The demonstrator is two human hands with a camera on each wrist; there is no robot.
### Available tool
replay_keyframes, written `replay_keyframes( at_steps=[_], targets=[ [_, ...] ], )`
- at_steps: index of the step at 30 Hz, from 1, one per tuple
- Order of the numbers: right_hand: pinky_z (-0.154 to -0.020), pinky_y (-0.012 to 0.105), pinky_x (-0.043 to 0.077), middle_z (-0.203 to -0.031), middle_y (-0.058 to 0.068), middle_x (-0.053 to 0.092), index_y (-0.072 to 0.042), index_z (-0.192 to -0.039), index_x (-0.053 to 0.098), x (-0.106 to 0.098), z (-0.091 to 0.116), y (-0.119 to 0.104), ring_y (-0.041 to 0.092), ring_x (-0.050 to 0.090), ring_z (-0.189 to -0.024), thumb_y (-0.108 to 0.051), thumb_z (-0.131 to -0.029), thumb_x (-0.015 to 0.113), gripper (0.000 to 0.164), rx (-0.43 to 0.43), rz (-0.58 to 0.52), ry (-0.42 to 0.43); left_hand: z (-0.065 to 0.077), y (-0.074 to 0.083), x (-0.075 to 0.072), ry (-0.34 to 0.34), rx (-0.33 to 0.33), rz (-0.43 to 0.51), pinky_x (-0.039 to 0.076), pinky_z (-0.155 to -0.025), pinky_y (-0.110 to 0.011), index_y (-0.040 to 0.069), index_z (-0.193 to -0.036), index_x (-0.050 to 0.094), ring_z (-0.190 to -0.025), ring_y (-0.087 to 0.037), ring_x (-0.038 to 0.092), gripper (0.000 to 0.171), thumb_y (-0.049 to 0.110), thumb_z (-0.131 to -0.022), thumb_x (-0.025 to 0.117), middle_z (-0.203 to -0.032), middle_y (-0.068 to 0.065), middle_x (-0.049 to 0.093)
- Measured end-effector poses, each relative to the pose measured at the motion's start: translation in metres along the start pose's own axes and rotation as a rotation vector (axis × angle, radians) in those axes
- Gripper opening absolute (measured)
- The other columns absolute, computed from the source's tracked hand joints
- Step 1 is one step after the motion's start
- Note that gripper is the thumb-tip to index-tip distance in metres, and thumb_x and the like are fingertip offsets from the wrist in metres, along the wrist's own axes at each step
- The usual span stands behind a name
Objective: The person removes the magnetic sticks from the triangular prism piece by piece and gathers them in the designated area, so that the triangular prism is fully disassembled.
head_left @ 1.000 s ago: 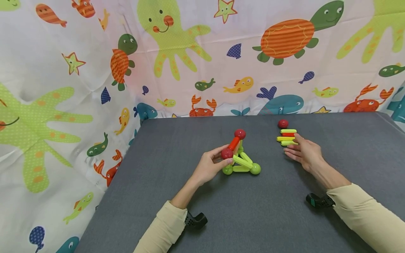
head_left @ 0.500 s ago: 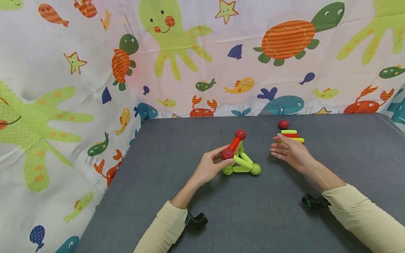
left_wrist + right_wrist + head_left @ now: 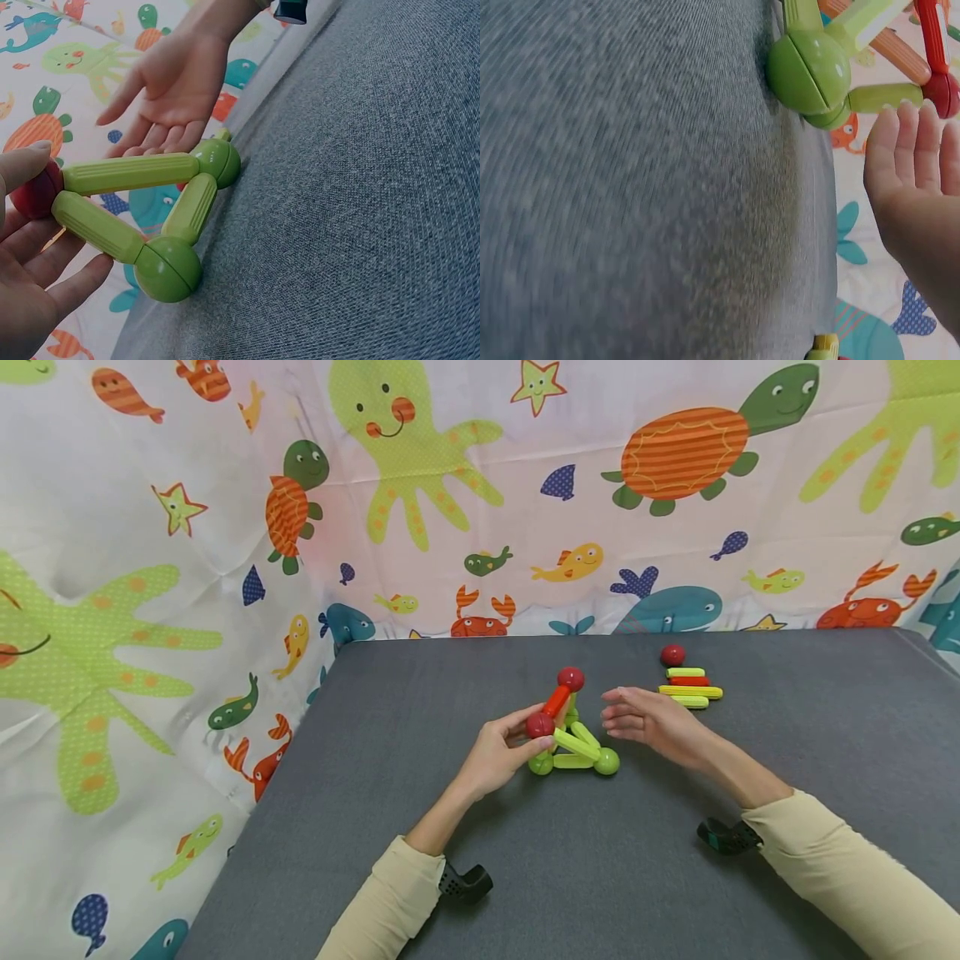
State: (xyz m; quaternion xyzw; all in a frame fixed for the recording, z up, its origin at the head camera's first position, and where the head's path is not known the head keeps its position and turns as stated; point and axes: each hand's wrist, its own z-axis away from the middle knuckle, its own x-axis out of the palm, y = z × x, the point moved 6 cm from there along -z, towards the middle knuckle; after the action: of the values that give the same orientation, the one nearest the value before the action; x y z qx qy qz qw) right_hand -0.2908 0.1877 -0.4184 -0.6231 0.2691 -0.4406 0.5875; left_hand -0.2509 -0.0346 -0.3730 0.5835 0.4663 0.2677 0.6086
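Note:
In the head view a toy frame of green rods and balls (image 3: 607, 762) stands on the grey table. It carries two red balls, joined by a red rod (image 3: 556, 701). My left hand (image 3: 491, 753) pinches the nearer red ball (image 3: 539, 725) between thumb and fingers; the left wrist view shows the same grip, with two green rods (image 3: 127, 174) running from that red ball (image 3: 39, 191) down to green balls (image 3: 168, 268). My right hand (image 3: 660, 724), fingers straight and holding nothing, is just right of the frame, apart from it.
At the back right lie a loose red ball (image 3: 672, 655) and a row of rods: a short green one (image 3: 686, 672), a red one (image 3: 688, 681), a yellow one (image 3: 697, 692) and another green one (image 3: 690, 702). A cloth with sea animals (image 3: 525, 493) hangs behind the table.
My right hand has moved left from beside the loose rods to near the toy frame. The yellow rod sits further right than a second ago. My left hand keeps its grip.

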Motion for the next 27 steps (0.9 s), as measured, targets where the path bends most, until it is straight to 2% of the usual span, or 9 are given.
replay_keyframes(
  at_steps=[4,8,12,16,24,27],
  targets=[
    [-0.093,0.033,0.046,-0.116,0.017,0.057,0.0,-0.129,0.048,0.009,-0.003,0.003,0.026,0.058,-0.108,-0.02,-0.104,0.043,0.033,-0.011,0.097,-0.049,-0.001,-0.001,0.0,-0.004,-0.001,0.001,0.049,-0.088,-0.03,0.0,-0.138,0.048,-0.112,-0.027,0.059,0.05,0.008,-0.091,0.065,-0.128,-0.017,0.057],
    [-0.095,0.036,0.045,-0.13,0.029,0.045,0.012,-0.138,0.033,0.018,-0.005,0.004,0.03,0.052,-0.114,-0.013,-0.101,0.048,0.046,-0.017,0.21,-0.103,-0.001,-0.002,0.0,-0.009,0.002,0.003,0.049,-0.088,-0.03,0.0,-0.138,0.048,-0.112,-0.026,0.059,0.05,0.008,-0.092,0.065,-0.129,-0.017,0.056],
    [-0.092,0.035,0.046,-0.128,0.032,0.044,0.011,-0.137,0.035,0.026,-0.008,0.004,0.027,0.053,-0.111,-0.008,-0.098,0.053,0.047,-0.043,0.315,-0.159,-0.001,-0.002,0.0,-0.008,0.008,0.0,0.049,-0.088,-0.031,0.0,-0.138,0.048,-0.112,-0.026,0.059,0.05,0.008,-0.091,0.065,-0.129,-0.017,0.056],
    [-0.089,0.031,0.047,-0.12,0.025,0.053,0.012,-0.133,0.041,0.034,-0.01,0.004,0.024,0.055,-0.107,-0.007,-0.094,0.06,0.047,-0.074,0.386,-0.197,-0.001,-0.001,0.0,0.004,0.011,-0.007,0.048,-0.089,-0.031,0.0,-0.138,0.048,-0.113,-0.027,0.058,0.05,0.008,-0.091,0.065,-0.13,-0.017,0.056],
    [-0.086,0.033,0.05,-0.116,0.018,0.059,0.006,-0.129,0.051,0.041,-0.014,0.005,0.028,0.057,-0.104,-0.006,-0.091,0.065,0.043,-0.098,0.487,-0.208,-0.001,0.001,-0.002,0.015,0.029,-0.02,0.05,-0.084,-0.029,0.0,-0.137,0.049,-0.107,-0.027,0.061,0.05,0.006,-0.09,0.066,-0.127,-0.017,0.057],
    [-0.088,0.033,0.049,-0.118,0.016,0.059,0.003,-0.129,0.053,0.044,-0.015,0.005,0.029,0.057,-0.107,-0.006,-0.09,0.066,0.041,-0.104,0.532,-0.224,-0.004,-0.012,-0.002,0.01,0.03,-0.011,0.05,-0.084,-0.028,0.003,-0.138,0.049,-0.107,-0.025,0.061,0.051,0.007,-0.09,0.067,-0.129,-0.015,0.057]
  ],
)
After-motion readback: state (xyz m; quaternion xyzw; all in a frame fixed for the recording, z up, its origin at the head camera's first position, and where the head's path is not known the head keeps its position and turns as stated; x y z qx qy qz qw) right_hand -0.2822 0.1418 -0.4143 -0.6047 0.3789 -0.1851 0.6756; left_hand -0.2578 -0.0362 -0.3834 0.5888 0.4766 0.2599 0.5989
